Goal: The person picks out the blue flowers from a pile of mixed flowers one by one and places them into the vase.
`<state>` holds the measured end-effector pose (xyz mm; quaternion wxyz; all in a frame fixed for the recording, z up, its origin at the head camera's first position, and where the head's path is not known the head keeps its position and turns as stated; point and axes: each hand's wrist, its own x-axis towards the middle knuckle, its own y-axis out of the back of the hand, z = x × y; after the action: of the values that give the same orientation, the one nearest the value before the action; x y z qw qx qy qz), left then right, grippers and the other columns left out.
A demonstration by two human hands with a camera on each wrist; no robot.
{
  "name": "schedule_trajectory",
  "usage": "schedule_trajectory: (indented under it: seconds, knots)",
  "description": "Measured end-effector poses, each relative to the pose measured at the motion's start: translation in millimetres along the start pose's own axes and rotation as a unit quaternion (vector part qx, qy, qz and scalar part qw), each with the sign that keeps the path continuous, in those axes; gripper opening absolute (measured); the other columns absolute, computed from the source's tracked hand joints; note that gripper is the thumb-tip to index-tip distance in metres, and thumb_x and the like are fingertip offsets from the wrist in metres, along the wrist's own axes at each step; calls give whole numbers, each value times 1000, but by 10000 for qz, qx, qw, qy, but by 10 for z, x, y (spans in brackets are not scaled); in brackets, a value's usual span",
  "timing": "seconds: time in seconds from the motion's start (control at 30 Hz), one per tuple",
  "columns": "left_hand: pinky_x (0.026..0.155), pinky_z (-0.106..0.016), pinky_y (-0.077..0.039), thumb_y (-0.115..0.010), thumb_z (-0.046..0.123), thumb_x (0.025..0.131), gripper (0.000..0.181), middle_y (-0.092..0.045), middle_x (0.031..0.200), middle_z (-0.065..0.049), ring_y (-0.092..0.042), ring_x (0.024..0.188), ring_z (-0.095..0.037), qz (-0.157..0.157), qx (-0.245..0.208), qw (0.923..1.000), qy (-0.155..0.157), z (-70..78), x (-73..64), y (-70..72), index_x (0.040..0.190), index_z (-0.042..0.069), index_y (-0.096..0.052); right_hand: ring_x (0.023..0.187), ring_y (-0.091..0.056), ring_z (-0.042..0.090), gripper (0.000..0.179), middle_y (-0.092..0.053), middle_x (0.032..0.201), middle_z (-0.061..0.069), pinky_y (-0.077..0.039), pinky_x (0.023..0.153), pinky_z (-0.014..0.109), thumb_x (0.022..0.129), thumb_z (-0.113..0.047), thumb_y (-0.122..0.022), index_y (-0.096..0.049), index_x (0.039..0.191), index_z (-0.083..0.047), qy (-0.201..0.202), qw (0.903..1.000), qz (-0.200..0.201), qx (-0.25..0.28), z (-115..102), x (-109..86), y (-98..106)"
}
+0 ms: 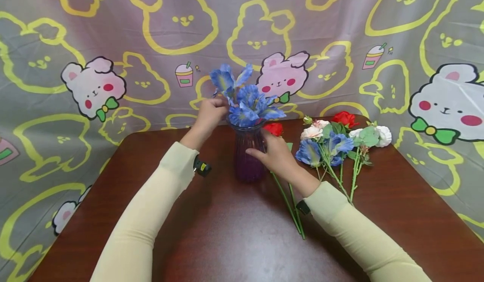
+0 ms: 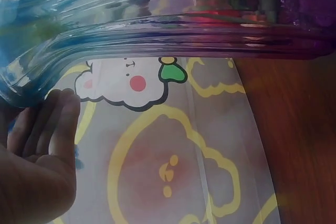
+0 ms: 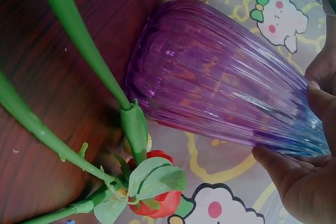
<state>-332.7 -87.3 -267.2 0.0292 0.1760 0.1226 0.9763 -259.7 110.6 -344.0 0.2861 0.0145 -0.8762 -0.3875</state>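
Observation:
A ribbed glass vase (image 1: 248,164), purple below and bluish toward its flared rim, stands upright on the table. Blue artificial irises (image 1: 247,103) rise from its mouth. My right hand (image 1: 279,155) grips the vase's upper part from the right, thumb in front; the right wrist view has this hand (image 3: 307,182) around the narrowing neck. At the rim's left side, my left hand (image 1: 209,117) reaches to the blue petals. Up close, the left hand (image 2: 42,166) has its fingertips beside the rim; petals and rim hide whether it pinches anything.
Beside the vase lies a red rose (image 1: 274,129) with long green stems toward the front. Farther right rest more artificial flowers: blue irises (image 1: 309,152), a pale pink bloom (image 1: 314,131), another red rose (image 1: 345,119) and a white one (image 1: 383,136). A patterned curtain (image 1: 151,88) borders the brown table (image 1: 227,240).

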Motion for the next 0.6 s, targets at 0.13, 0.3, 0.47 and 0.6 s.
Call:
schedule_trajectory:
  seconds: [0.13, 0.3, 0.47, 0.6]
  knots:
    - [50, -23, -39, -51, -9, 80, 19, -51, 61, 0, -42, 52, -8, 40, 106, 9997, 217, 2, 18, -12, 67, -5, -64, 102, -64, 38, 62, -66, 114, 21, -51, 87, 49, 83, -35, -79, -54, 129, -1, -15, 10000, 2, -16, 5, -2, -7]
    - [59, -25, -48, -54, -4, 87, 22, -63, 80, -7, -51, 60, -8, -44, 135, 9986, 509, -11, 1, -33, 99, -13, -70, 101, -64, 36, 62, -66, 113, 20, -51, 87, 48, 82, -34, -80, -54, 129, -3, -11, 10000, 21, -11, 16, -27, -26]
    - [60, -23, -52, -55, 0, 90, 23, -65, 86, -10, -56, 62, -8, -100, 72, 9987, 503, 6, -9, -44, 102, -12, -70, 103, -64, 36, 62, -66, 114, 20, -51, 88, 49, 82, -33, -80, -55, 129, -2, 19, 10000, 50, 2, 16, -25, -33]
    - [57, -21, -49, -59, 3, 91, 22, -64, 80, -8, -54, 60, -7, -196, 119, 9990, 374, 25, -5, -36, 103, -11, -71, 105, -63, 36, 62, -65, 116, 20, -50, 89, 48, 82, -33, -80, -54, 129, -1, 84, 9999, 86, 22, 17, -7, -23]
